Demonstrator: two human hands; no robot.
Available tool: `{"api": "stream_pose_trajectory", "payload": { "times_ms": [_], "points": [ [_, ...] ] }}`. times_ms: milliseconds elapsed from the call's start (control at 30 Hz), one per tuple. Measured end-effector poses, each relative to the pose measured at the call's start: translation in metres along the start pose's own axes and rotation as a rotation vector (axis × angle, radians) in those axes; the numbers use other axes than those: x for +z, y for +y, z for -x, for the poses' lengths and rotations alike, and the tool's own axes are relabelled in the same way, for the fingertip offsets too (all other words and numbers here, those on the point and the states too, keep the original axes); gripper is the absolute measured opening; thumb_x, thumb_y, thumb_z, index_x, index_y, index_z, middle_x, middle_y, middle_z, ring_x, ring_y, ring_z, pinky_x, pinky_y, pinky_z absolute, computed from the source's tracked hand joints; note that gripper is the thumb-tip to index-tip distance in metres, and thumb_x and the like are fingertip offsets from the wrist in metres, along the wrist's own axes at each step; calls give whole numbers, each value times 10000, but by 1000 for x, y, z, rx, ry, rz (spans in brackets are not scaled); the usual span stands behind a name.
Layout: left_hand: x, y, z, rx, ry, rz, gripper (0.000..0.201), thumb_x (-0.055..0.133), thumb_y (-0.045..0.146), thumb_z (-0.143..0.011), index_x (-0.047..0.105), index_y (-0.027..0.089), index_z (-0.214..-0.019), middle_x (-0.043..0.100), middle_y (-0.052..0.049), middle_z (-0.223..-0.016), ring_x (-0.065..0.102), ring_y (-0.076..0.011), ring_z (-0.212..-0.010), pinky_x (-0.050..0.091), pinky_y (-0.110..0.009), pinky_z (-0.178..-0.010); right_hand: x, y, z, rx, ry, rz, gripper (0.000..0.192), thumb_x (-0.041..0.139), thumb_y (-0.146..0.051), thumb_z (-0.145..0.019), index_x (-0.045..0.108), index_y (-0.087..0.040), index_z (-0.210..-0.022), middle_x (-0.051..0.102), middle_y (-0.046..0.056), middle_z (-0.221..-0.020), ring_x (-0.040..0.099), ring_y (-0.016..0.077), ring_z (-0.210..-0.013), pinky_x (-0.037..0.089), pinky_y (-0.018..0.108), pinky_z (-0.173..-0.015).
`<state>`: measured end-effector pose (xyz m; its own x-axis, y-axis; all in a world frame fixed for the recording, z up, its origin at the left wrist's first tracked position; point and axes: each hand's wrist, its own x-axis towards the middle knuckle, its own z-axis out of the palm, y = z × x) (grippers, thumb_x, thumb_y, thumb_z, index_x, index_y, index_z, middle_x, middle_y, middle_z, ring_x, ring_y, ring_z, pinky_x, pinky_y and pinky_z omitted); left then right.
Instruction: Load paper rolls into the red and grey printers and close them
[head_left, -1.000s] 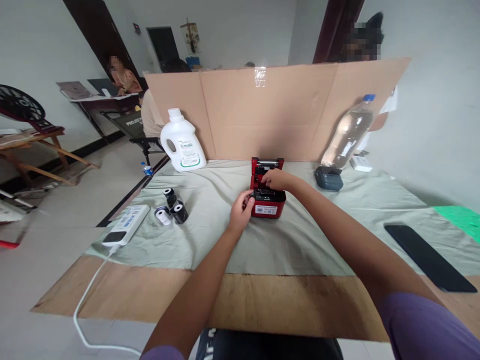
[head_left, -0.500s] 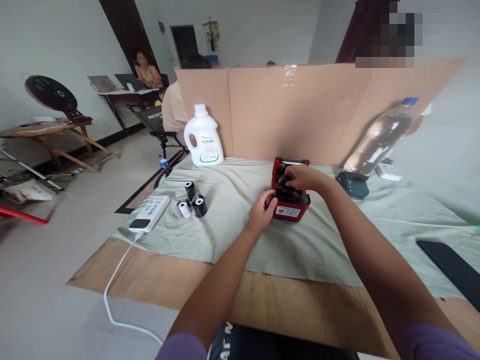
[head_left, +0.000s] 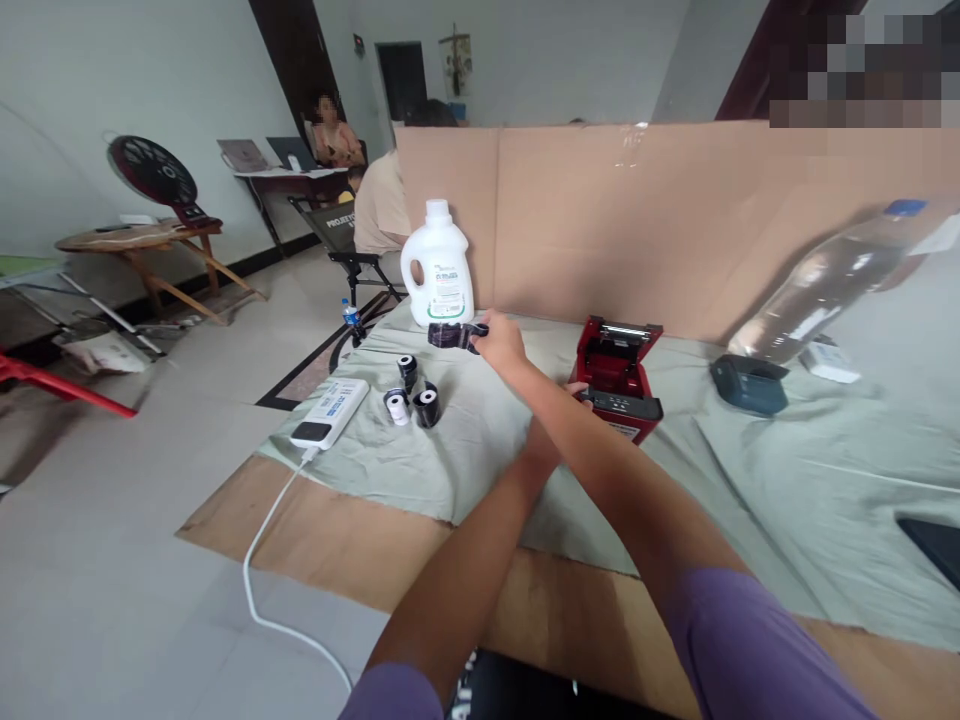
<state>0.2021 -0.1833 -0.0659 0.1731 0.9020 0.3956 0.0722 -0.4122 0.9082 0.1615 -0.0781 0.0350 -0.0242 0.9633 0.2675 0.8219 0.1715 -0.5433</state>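
My right hand point(head_left: 501, 343) is raised over the cloth in front of the white jug, closed on a black paper roll point(head_left: 454, 336) whose dark, shiny strip sticks out to the left. A red and black receipt printer point(head_left: 615, 385) stands on the cloth with its lid tilted back, its inner bay showing. My left hand point(head_left: 576, 392) grips the printer's left side; the right forearm hides most of that hand, leaving some fingertips visible. Left of the printer, several small paper rolls point(head_left: 427, 404) with white cores and mostly black outsides stand grouped together.
A white jug point(head_left: 442, 270) stands against a cardboard screen point(head_left: 562, 220). Left lies a white power bank point(head_left: 330, 415) with a cable. On the right are a leaning clear bottle point(head_left: 825, 285), a dark plastic case point(head_left: 750, 383) and a black phone point(head_left: 934, 545). Behind the screen, people sit.
My right hand has come out of the printer's bay and moved left, carrying the black paper roll. My left hand stays at the printer's side. The camera view has turned left.
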Motion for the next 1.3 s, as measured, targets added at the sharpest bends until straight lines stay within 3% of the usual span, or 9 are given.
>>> {"api": "stream_pose_trajectory", "payload": {
  "times_ms": [167,333,500,600,767,833,967,1067,1300],
  "points": [
    [-3,6,3,127,21,-40,350,504,369,-973,583,202,-1270,628,-108,-1265,596,-232,-1158,456,-373,-1045,52,-7,2,32,-101,161,332,613,-275,-895,548,-213,-1214,709,120,-1106,677,258,-995,513,331,-787],
    [-9,12,6,95,-26,-108,371,478,424,-985,561,266,-1309,637,-61,-1224,626,-214,-1075,511,-346,-972,75,-3,10,10,-121,218,340,544,-231,-939,510,-222,-1277,686,124,-1153,664,242,-1003,503,336,-821],
    [-17,20,10,92,-73,-188,418,420,461,-999,524,293,-1367,629,-53,-1213,640,-200,-1007,536,-325,-901,67,-7,15,2,-32,173,477,597,-293,-898,517,-232,-1365,607,146,-1271,566,309,-1150,509,395,-879],
    [-17,22,12,130,-62,-270,434,382,452,-1009,508,291,-1392,630,-61,-1196,637,-211,-1000,530,-329,-889,57,-9,23,-195,34,-6,528,487,-174,-918,484,-224,-1444,604,125,-1305,541,270,-1194,477,372,-962],
    [-6,15,14,186,-45,-457,579,427,556,-960,483,218,-1426,622,-147,-1165,609,-302,-1010,514,-432,-885,55,-3,44,-552,-328,-269,548,439,20,-808,691,-226,-1228,683,29,-1265,599,179,-1105,436,309,-983],
    [-3,12,14,201,-41,-495,642,440,605,-934,469,210,-1439,623,-167,-1148,605,-320,-1003,509,-445,-867,58,-3,51,-605,-359,-265,517,446,21,-819,728,-236,-1167,696,13,-1256,581,184,-1085,408,327,-1001],
    [-3,10,14,208,-42,-522,650,429,628,-927,473,227,-1436,636,-164,-1113,615,-313,-962,510,-428,-823,58,-9,56,-587,-331,-242,343,501,-130,-922,743,-234,-1142,744,12,-1135,548,193,-1025,411,310,-963],
    [-4,9,13,209,-37,-502,632,446,634,-919,490,255,-1422,644,-144,-1092,620,-305,-955,512,-415,-817,51,-17,57,-542,-378,-161,220,627,-287,-891,771,-224,-1045,761,33,-998,554,210,-1021,424,302,-912],
    [1,1,11,214,-2,-456,629,477,637,-904,501,281,-1421,643,-141,-1077,619,-313,-970,509,-425,-844,40,-23,61,-462,-524,-68,361,684,-385,-824,733,-227,-1145,756,53,-1013,577,254,-1098,445,308,-873]
  ]
}}
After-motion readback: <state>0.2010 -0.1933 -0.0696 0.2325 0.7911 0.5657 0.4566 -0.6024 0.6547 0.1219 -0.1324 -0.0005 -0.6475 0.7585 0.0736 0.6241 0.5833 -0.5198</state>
